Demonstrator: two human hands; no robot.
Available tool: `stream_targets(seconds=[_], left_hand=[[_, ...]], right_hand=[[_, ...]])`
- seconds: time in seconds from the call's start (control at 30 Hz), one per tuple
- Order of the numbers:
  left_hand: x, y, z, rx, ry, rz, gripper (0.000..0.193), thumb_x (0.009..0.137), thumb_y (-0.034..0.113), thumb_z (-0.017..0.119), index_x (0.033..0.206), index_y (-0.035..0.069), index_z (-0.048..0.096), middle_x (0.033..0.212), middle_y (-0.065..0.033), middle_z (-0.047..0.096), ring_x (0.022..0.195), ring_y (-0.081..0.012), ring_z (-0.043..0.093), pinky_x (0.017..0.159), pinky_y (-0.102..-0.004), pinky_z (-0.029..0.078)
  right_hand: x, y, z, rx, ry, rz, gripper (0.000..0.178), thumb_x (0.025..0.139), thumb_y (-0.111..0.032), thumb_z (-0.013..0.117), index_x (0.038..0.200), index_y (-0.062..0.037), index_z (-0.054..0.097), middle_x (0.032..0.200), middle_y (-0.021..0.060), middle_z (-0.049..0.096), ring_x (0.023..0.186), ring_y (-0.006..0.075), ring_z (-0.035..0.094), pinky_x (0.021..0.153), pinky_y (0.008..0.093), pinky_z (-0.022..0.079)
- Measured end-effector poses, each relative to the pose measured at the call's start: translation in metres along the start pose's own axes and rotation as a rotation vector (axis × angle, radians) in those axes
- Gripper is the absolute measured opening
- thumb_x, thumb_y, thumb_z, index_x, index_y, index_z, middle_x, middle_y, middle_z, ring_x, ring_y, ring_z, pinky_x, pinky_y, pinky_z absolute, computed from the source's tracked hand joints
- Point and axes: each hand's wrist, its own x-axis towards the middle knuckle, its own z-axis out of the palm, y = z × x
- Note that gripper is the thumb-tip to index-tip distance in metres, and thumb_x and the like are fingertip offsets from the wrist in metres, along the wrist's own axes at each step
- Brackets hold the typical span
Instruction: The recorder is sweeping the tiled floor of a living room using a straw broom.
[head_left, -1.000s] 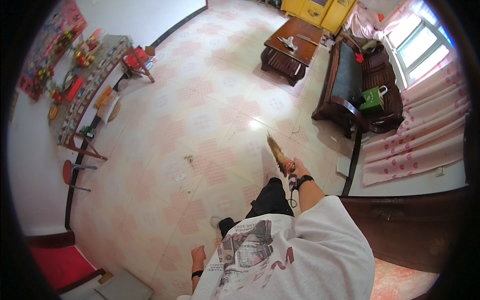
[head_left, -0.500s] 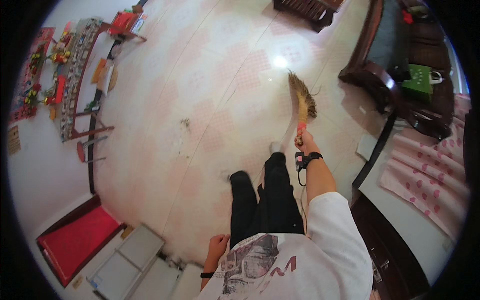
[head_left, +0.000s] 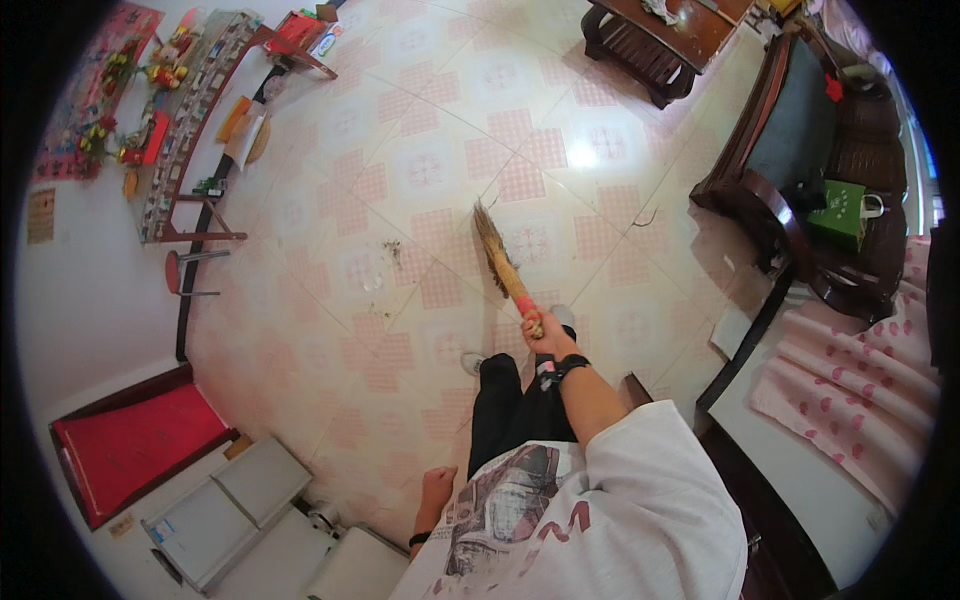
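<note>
My right hand (head_left: 546, 334) is wrapped round the handle of a straw hand broom (head_left: 499, 252), just below its red binding. The broom tilts away from me to the left over the tiled floor, its bristles low at the floor. To the left of the bristles lies a small pile of dark debris (head_left: 393, 250), apart from the broom, with finer crumbs (head_left: 380, 312) nearer to me. By my left side hangs my left hand (head_left: 437, 487), its fingers curled in and nothing seen in them. A long dark strand (head_left: 646, 220) rests on the tiles to the right.
A dark wooden sofa (head_left: 770, 190) with a green bag (head_left: 838, 214) stands at the right. A low wooden table (head_left: 690, 45) is at the far right. Along the left wall are a long decorated table (head_left: 200, 120) and a red stool (head_left: 172, 272). A white appliance (head_left: 235, 510) sits near left.
My right hand has swung the broom from the right over to the left, toward the debris pile. The dark strand now lies on the floor where the bristles were near. My left hand stays low.
</note>
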Motion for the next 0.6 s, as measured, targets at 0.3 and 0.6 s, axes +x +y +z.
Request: stream_targets(seconds=[0.3,0.6], left_hand=[[0.033,-0.057,-0.032,-0.229,0.022,-0.195,0.033,0.075,0.022,0.054,0.062,-0.007,0.049,0.048,-0.0101,0.042,0.049,-0.0134,0.041,0.048,-0.0329,0.034],[-0.020,-0.035,-0.027,-0.180,0.112,-0.232,0.036,0.077,0.025,0.054,0.061,-0.007,0.046,0.048,-0.0117,0.039,0.048,-0.0148,0.040,0.047,-0.0337,0.033]], right_hand=[[-0.128,-0.041,-0.066,-0.041,0.080,-0.297,0.031,0.086,-0.035,0.042,0.076,-0.0058,0.043,0.058,0.0051,0.045,0.046,0.0116,0.045,0.034,0.0185,0.036],[-0.060,-0.052,-0.100,-0.043,0.334,-0.470,0.047,0.088,-0.043,0.029,0.055,-0.0114,0.040,0.048,0.0001,0.041,0.044,0.0114,0.043,0.036,0.0212,0.037]])
